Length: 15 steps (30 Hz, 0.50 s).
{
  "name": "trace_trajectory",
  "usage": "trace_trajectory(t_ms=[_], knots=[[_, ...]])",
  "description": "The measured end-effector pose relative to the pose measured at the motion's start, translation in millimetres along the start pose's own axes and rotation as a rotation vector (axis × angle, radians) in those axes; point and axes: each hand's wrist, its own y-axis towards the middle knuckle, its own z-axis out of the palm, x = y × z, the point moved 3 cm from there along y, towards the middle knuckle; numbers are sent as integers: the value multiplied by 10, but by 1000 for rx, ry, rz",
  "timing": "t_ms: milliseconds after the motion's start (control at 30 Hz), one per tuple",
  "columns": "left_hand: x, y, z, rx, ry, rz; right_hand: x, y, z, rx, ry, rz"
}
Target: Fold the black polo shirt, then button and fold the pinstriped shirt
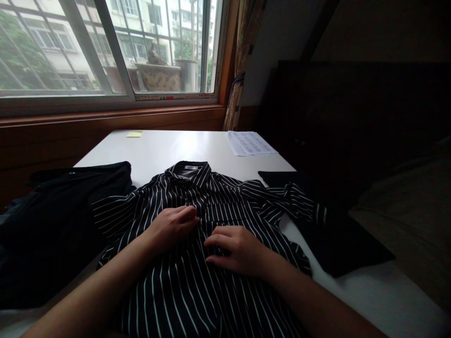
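Note:
A black shirt [186, 281] with white stripes lies spread front up on the white table, its collar towards the window and its sleeves out to the sides. On the upper front, my left hand [176, 223] is closed, its bent fingers pinching the cloth beside the placket. Slightly lower and to the right, my right hand [239, 246] rests over the shirt front. Its thumb and forefinger are apart, with a gap showing between them. The fingertips of both hands are close to the front opening.
Dark folded clothes [63, 220] are piled at the left. A flat black cloth [345, 244] lies along the right edge. Printed sheets [251, 143] and a yellow sticky note [134, 134] are at the far end of the white table [169, 145], below a barred window [158, 47].

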Motion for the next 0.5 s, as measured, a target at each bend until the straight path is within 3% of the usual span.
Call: trace_trajectory(t_ms=[133,500], knots=[[-2,3,36,52,34,-12,-15,-16,67,114,-9,24],[7,-18,77,120,53,-44,34,-40,105,145,-52,-64]])
